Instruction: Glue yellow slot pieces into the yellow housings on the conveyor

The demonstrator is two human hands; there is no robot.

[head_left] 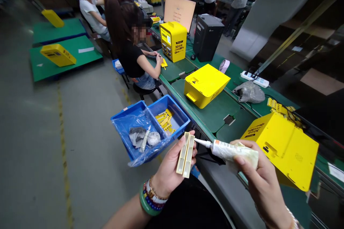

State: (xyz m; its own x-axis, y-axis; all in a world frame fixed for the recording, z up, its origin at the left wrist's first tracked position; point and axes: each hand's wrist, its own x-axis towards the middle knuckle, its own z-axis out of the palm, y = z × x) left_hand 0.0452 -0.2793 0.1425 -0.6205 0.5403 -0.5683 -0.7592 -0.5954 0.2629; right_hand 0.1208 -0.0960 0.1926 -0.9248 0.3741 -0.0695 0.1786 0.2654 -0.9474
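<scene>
My left hand (172, 164) grips two narrow cream-yellow plastic strips (185, 155) side by side, their hollow, ribbed faces turned up. Wrapped around a white glue tube (228, 150) is my right hand (259, 171); the tube looks crumpled toward its rear end. Its long thin nozzle (202, 142) points left, with the tip at or very near the upper end of the right-hand strip. Whether it touches, I cannot tell. Beyond my left hand stands a blue bin (131, 111) holding another tube, a grey wad and clear plastic film.
A second blue bin (185, 118) contains several small yellow parts (166, 120). Yellow boxes (206, 82) stand along the green bench (177, 86), one (290, 150) close by my right hand. A co-worker (134, 50) sits farther along, near a monitor (179, 10) and a black computer tower (208, 37).
</scene>
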